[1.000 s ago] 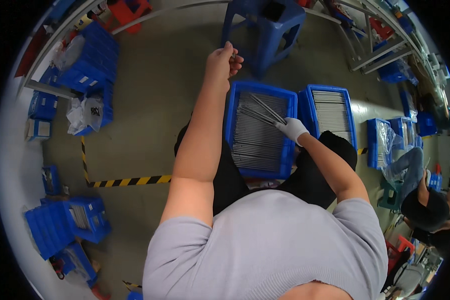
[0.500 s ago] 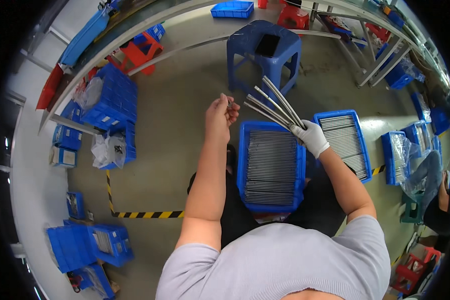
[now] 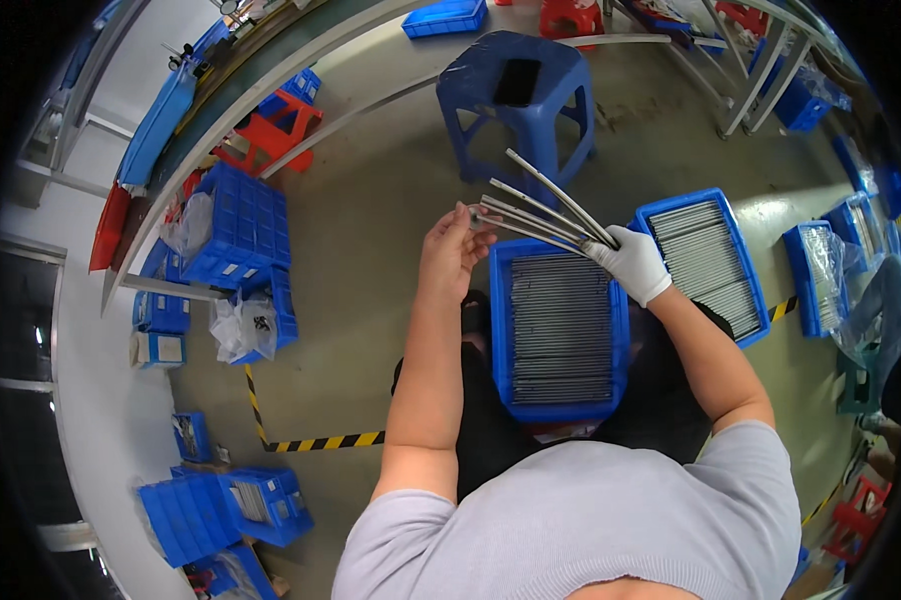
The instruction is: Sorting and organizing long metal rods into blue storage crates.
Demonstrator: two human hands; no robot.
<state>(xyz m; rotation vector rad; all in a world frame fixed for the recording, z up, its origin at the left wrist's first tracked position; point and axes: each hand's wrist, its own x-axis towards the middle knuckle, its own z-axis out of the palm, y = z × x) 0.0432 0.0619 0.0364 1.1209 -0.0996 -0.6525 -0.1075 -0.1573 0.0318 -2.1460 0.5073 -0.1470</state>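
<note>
A grey short-sleeved top (image 3: 571,520), black legwear (image 3: 486,425) and white glove (image 3: 639,266) are worn.

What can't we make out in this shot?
All head view:
Left hand: whether it touches the held rods; too small, overlapping.
Held rods: near ends, covered by the gloved right hand.
Blue bin between the legs: what's below the top rod layer, which hides it.
Co-worker at right: mostly lost at the dark lens rim.

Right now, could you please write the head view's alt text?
A gloved right hand holds fanned metal rods, some tips near the bare left hand. A blue bin of similar rods sits between the person's legs; a blue stool stands beyond.
</note>
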